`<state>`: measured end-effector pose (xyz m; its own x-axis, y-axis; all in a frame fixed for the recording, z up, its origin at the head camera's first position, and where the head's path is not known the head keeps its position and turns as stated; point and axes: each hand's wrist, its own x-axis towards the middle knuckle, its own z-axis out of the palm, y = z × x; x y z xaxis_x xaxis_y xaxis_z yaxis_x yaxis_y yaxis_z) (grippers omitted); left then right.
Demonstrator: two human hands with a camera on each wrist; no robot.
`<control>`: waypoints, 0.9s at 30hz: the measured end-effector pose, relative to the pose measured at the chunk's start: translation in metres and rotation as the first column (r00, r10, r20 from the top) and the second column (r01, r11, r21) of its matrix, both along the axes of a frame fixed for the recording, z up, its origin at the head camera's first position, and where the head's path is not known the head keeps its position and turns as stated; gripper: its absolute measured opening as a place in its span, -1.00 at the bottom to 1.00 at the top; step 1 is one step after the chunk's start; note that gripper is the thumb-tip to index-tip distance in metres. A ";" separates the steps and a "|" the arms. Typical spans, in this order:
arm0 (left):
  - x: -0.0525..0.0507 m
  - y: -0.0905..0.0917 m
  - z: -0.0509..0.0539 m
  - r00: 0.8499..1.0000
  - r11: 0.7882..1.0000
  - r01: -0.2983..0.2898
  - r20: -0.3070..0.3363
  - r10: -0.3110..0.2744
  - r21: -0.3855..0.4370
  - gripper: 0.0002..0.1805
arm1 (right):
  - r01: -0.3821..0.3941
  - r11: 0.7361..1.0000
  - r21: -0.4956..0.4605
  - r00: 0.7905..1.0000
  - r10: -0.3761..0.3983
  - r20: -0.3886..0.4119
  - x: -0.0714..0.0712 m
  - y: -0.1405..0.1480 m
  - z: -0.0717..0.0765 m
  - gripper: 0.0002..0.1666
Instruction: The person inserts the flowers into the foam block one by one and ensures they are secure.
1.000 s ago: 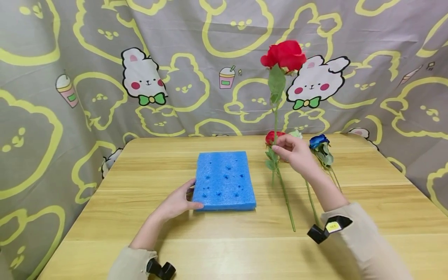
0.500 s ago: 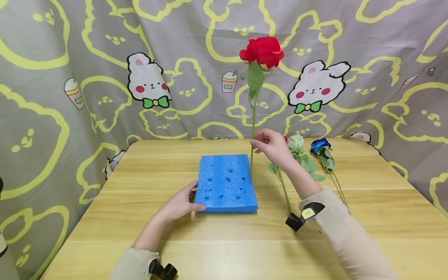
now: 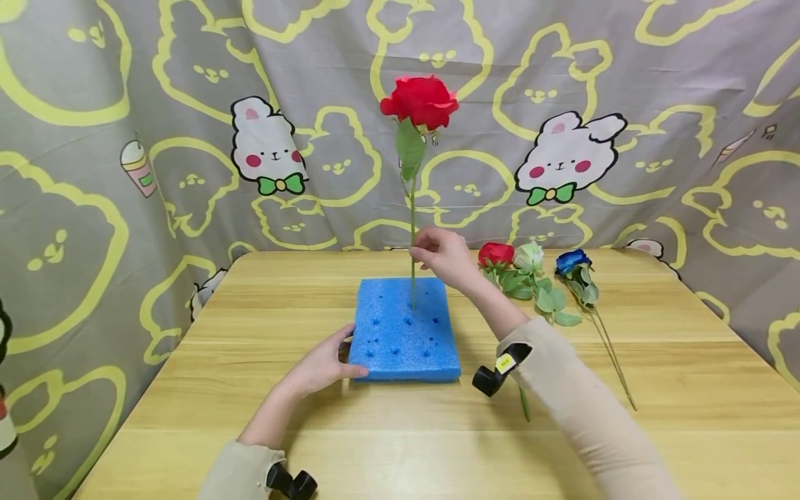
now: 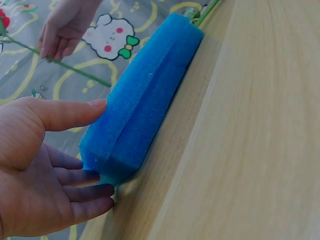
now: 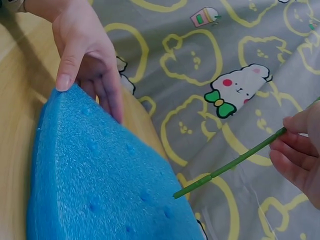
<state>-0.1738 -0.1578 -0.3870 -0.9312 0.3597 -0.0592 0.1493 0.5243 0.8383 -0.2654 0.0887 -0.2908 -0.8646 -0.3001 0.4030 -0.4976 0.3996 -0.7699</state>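
Note:
A blue foam block [image 3: 390,335] with several small holes in its top lies on the wooden table. My left hand [image 3: 321,362] steadies its near left corner, thumb along the front edge and fairly straight fingers [image 4: 82,177] against the side. Above the block, my right hand [image 3: 445,258] pinches the stem of an upright red rose [image 3: 420,104]. The lower end of its green stem [image 5: 227,167] is at a hole toward the back of the block. Whether that end touches the foam, I cannot tell.
Right of the block lie another red rose [image 3: 496,255], a pale green-white rose [image 3: 528,257] and a blue rose [image 3: 573,262], their stems toward me. A patterned grey curtain [image 3: 350,62] hangs behind the table [image 3: 300,278]. Black cameras sit on both wrists.
My right hand has carried the red rose leftward, from above the other flowers to over the foam block. The left hand has stayed at the block's corner.

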 end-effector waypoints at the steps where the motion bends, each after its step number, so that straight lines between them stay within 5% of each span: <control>1: 0.000 0.000 0.000 1.000 1.000 -0.001 0.002 0.001 0.000 0.01 | 0.001 1.000 0.002 1.000 -0.001 -0.008 -0.001 -0.003 0.000 -0.91; 27: 0.001 0.001 0.002 1.000 1.000 -0.015 0.007 0.015 -0.012 -0.02 | 0.025 1.000 -0.008 0.996 -0.025 -0.089 -0.023 -0.048 -0.024 -0.91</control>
